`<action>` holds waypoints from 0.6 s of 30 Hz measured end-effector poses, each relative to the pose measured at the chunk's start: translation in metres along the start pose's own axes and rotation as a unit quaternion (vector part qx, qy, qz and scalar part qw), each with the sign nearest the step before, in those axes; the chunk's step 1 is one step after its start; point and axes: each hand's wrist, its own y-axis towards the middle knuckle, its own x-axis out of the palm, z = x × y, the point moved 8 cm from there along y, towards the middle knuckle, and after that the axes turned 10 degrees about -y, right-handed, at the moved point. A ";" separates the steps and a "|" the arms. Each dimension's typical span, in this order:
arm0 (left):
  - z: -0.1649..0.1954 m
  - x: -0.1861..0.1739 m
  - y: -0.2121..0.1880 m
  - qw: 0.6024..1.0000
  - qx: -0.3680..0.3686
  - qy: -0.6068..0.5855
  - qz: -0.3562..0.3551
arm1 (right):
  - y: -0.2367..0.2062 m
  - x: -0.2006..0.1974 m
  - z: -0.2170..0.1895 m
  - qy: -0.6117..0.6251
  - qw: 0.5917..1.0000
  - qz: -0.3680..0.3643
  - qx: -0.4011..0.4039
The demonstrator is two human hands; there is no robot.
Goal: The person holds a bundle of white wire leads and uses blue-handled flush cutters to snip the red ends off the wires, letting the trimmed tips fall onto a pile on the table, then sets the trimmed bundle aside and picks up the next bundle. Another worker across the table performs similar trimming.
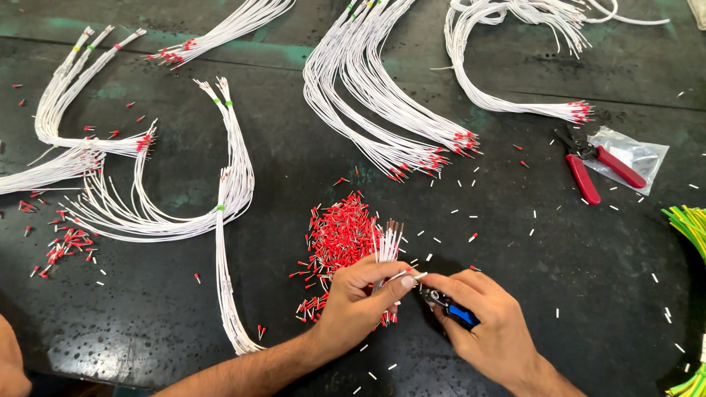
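My L hand (360,298) pinches thin white wire bundle (387,246); R hand (482,323) closed on blue-handled crimp tool (450,309), beside red ferrule pile (340,239).

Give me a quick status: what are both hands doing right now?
Left hand grips a bunch of white wires. Right hand holds a blue-handled tool at one wire tip. Red ferrule pile just behind; nothing in the way.

White plastic-sheathed wires (382,103) are looking smooth, red ferrules (340,235) are gleaming glossy beside them, and the dark surface (573,279) underneath is showing worn, mottled paint.
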 end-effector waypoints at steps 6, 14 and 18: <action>0.001 0.001 0.000 1.000 0.001 0.015 -0.001 | 0.001 -0.002 -0.002 -0.001 0.999 0.025 0.022; 0.009 0.004 -0.003 0.998 0.028 0.060 -0.015 | -0.004 0.003 0.005 -0.008 0.996 -0.003 0.091; 0.011 0.004 -0.003 0.997 0.040 0.071 -0.013 | -0.003 0.003 0.002 0.003 0.997 -0.004 0.076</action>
